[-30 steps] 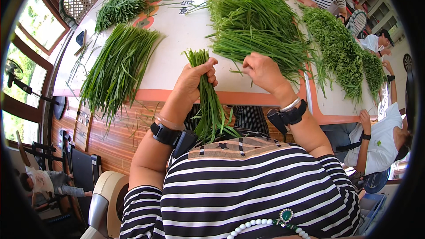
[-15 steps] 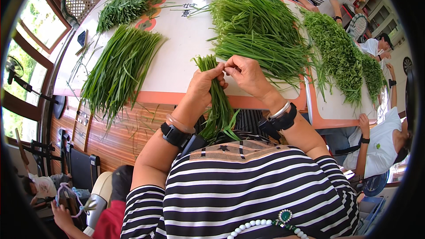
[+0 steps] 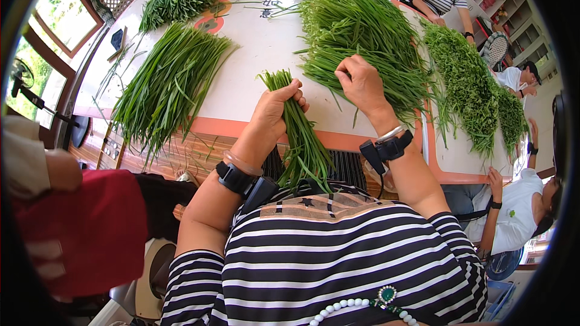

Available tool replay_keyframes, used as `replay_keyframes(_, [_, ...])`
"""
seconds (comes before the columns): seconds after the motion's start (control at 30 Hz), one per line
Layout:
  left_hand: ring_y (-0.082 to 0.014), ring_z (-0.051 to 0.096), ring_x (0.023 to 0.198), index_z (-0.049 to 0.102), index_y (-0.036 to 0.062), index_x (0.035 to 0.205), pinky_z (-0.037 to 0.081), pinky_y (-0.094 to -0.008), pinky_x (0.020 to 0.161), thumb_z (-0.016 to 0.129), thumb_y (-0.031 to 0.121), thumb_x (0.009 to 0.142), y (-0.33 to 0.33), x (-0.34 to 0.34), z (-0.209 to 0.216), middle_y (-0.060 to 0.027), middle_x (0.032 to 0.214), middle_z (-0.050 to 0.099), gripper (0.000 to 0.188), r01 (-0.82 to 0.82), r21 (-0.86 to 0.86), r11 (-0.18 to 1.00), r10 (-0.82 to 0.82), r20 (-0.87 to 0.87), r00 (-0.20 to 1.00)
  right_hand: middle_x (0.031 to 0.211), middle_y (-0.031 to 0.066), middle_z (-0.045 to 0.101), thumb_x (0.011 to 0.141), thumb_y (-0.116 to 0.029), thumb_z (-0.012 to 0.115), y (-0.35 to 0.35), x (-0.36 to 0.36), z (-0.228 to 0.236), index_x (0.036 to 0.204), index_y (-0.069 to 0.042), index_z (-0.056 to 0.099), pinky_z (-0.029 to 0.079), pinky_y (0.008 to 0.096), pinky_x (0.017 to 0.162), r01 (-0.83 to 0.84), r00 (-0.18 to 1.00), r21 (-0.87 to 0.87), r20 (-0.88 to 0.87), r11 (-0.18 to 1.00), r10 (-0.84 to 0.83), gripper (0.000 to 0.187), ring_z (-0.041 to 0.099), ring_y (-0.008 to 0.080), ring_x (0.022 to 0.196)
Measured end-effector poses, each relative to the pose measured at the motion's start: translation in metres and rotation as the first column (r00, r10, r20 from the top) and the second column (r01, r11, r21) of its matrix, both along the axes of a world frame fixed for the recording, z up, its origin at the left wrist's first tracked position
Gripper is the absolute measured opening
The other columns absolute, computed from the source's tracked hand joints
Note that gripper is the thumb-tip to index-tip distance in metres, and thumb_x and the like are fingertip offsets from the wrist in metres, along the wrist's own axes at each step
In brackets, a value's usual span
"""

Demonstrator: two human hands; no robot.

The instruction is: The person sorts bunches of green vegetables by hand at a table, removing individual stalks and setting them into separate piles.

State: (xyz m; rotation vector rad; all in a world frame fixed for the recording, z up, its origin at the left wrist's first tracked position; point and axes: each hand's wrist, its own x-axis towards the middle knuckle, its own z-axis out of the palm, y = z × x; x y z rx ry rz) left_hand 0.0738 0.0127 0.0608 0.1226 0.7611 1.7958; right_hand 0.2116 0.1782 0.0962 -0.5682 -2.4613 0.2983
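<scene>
the table [image 3: 269, 42] carries a leafy heap [image 3: 365, 39] by its right edge and a pile [image 3: 169, 81] overhanging its near edge. the bundle [image 3: 304, 151], likely light, limp and tender, droops past that edge, gripped by the left hand [image 3: 278, 107] near its stem ends, probably the best hold. the right hand [image 3: 365, 87] is curled closed, apparently empty.

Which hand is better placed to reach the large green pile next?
Probably the right hand: it is nearer the large green pile, while the left hand is closed around a bunch of stalks.
</scene>
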Motion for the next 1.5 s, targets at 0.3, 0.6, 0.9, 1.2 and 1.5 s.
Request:
replay_keyframes(0.3, [-0.0157,0.055,0.064,0.057,-0.0002,0.111,0.050,-0.0303,0.067,0.064,0.017,0.094,0.012,0.012,0.005,-0.0021,0.069,0.053,0.025,-0.022,-0.029,0.999,0.022,-0.019,1.000,0.079,0.0113,0.064,0.082,-0.012,0.066,-0.039,0.000,0.011,0.081,-0.006,0.060,0.049,0.0406,0.061,-0.119,0.989,-0.053,-0.094,0.991,0.113,0.009,0.062,0.0335,0.071])
replay_keyframes(0.6, [-0.0215,0.063,0.084,0.061,0.0031,0.098,0.055,-0.0363,0.081,0.061,0.023,0.096,-0.004,0.003,0.004,-0.0072,0.083,0.062,0.020,-0.083,0.054,0.995,0.080,0.058,0.995,0.076,0.0142,0.066,0.081,-0.012,0.069,-0.013,0.020,0.014,0.085,-0.002,0.065,0.048,0.0352,0.060,-0.141,0.988,-0.431,-0.011,0.891,0.151,0.012,0.063,0.0298,0.067])
replay_keyframes(0.9, [-0.0141,0.052,0.069,0.054,0.0073,0.088,0.049,-0.0314,0.069,0.059,0.022,0.097,-0.001,-0.004,-0.008,-0.0004,0.073,0.050,0.019,-0.009,0.137,0.990,-0.004,0.091,0.996,0.083,0.0102,0.061,0.082,-0.011,0.068,-0.005,0.006,-0.006,0.084,-0.004,0.063,0.048,0.0408,0.064,-0.012,0.991,0.022,0.130,1.000,0.009,0.009,0.061,0.0302,0.074])
replay_keyframes(1.2, [-0.0144,0.053,0.068,0.054,0.0059,0.087,0.050,-0.0318,0.068,0.062,0.018,0.095,-0.004,0.000,-0.007,-0.0013,0.072,0.052,0.017,0.006,0.171,0.985,0.000,-0.039,0.999,0.085,0.0094,0.061,0.082,-0.014,0.068,0.004,0.006,-0.003,0.082,-0.007,0.062,0.050,0.0434,0.067,-0.050,0.997,-0.140,0.049,0.989,0.057,0.009,0.062,0.0316,0.080])
replay_keyframes(1.5, [-0.0149,0.054,0.066,0.055,0.0049,0.088,0.051,-0.0324,0.066,0.065,0.017,0.093,-0.005,0.002,-0.005,-0.0020,0.070,0.052,0.016,-0.015,0.135,0.991,0.023,-0.064,0.998,0.087,0.0105,0.062,0.084,-0.010,0.064,-0.009,0.004,-0.008,0.088,-0.005,0.063,0.050,0.0419,0.068,-0.051,0.987,0.042,0.151,0.998,0.045,0.006,0.062,0.0326,0.079])
